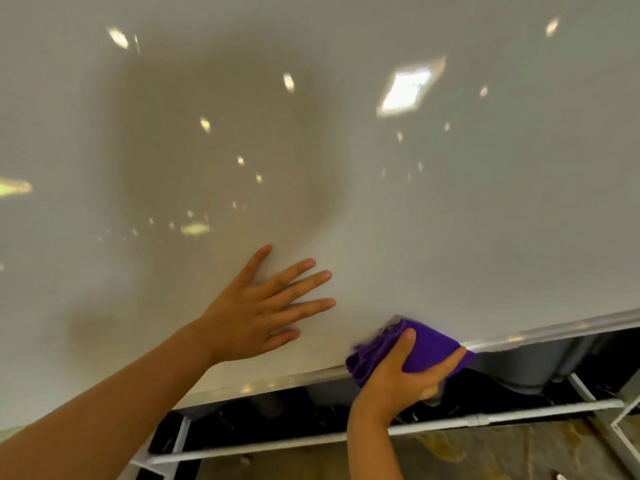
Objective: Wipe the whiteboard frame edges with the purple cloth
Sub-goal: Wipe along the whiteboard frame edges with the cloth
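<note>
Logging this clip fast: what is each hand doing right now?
Left hand: open, fingers spread flat on the whiteboard.
Right hand: closed on the purple cloth, at the bottom frame edge.

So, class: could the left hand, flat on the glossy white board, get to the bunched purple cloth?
Probably yes. The left hand lies open beside the purple cloth, with bare whiteboard between them; only the right hand gripping it is in the way.

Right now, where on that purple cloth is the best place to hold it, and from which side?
Grip the bunched purple cloth where it wraps the bottom frame edge, coming from below as the right hand does: thumb on the board face, fingers under. The fold there is thick.
</note>
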Demonstrator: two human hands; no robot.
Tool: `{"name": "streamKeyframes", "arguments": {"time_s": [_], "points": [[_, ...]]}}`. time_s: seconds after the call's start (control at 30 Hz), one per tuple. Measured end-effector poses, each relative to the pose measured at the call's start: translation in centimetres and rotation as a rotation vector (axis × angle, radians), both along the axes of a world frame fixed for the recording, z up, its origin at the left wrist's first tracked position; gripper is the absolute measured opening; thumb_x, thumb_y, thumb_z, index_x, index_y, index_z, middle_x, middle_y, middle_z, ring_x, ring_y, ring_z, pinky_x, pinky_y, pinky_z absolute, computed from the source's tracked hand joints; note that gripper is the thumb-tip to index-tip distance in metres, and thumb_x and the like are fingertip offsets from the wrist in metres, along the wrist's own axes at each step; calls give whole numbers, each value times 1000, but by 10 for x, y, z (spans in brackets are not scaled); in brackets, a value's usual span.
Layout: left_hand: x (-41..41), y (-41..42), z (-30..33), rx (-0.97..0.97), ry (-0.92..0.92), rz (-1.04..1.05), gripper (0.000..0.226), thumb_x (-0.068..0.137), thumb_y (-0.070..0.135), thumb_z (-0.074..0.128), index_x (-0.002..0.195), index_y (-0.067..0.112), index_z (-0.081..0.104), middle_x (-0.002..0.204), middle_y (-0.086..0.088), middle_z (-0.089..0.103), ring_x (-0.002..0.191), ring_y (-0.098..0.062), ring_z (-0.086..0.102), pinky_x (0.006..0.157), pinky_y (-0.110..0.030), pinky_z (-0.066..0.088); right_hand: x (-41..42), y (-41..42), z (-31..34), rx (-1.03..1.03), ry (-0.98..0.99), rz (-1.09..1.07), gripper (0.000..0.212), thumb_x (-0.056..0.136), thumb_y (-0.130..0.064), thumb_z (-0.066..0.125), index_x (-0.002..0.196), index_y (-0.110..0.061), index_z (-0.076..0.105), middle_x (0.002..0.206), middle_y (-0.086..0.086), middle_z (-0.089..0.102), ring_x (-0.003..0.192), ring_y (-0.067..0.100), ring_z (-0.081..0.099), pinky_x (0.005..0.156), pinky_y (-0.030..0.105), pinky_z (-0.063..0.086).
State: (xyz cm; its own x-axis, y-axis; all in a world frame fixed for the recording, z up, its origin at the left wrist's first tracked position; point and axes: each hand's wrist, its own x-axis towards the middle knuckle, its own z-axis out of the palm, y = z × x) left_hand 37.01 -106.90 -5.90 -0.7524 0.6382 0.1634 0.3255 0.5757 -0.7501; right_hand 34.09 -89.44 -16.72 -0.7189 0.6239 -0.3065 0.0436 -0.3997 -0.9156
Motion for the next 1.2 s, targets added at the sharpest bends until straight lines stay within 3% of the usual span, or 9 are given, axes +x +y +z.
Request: {"name": "streamKeyframes", "arguments": {"time_s": [0.13, 0.27, 0.47, 0.7, 0.87, 1.03, 1.2], "points": [[34, -54, -1, -30, -3, 17, 59, 94, 52, 35, 148, 32, 21, 158, -3, 17, 145, -26, 14, 111, -62, 9, 39, -48, 2, 57, 112, -22, 85, 74, -51, 55, 146, -23, 19, 132, 12, 38, 105, 19, 46, 83, 29, 46], [73, -109, 0, -33, -4, 58, 57, 94, 51, 33, 147, 33, 22, 158, -3, 17, 145, -26, 15, 111, -63, 10, 66, -92, 4, 38, 55, 30, 84, 73, -50, 55, 145, -28, 17, 137, 19, 33, 106, 23, 44, 85, 29, 42], [92, -154, 5, -67, -41, 87, 59, 93, 50, 34, 148, 33, 20, 158, -3, 15, 145, -26, 14, 111, -63, 12, 124, -180, 13, 112, 60, 340, 78, 75, -52, 47, 134, -47, -4, 150, 16, -4, 129, 30, 28, 93, 24, 30], [91, -166, 7, -65, -15, 50, 63, 91, 53, 41, 148, 33, 21, 156, -3, 20, 144, -26, 16, 109, -63, 16, 104, -171, 0, 393, 40, 176, 73, 85, -49, 50, 145, -24, 17, 151, 27, -9, 136, 44, 13, 105, 38, 23], [92, -185, 3, -42, -19, 16, 67, 90, 53, 43, 148, 32, 19, 157, -4, 17, 145, -27, 13, 111, -62, 11, 108, -208, 2, 319, 69, 122, 72, 84, -45, 50, 146, -24, 20, 153, 23, -5, 137, 38, 16, 101, 31, 23], [112, -243, 6, -95, -32, -7, 68, 88, 55, 45, 148, 31, 20, 157, -4, 18, 145, -27, 15, 112, -60, 10, 155, -295, 0, 171, -16, 234, 76, 80, -51, 45, 144, -35, 8, 150, 19, 6, 127, 35, 34, 94, 39, 42], [147, -321, 16, -143, -20, 18, 70, 87, 55, 48, 148, 32, 21, 157, -4, 18, 145, -27, 13, 111, -63, 10, 184, -354, 4, 95, -13, 275, 80, 77, -54, 44, 145, -34, 8, 148, 21, 11, 125, 38, 36, 96, 36, 38]]}}
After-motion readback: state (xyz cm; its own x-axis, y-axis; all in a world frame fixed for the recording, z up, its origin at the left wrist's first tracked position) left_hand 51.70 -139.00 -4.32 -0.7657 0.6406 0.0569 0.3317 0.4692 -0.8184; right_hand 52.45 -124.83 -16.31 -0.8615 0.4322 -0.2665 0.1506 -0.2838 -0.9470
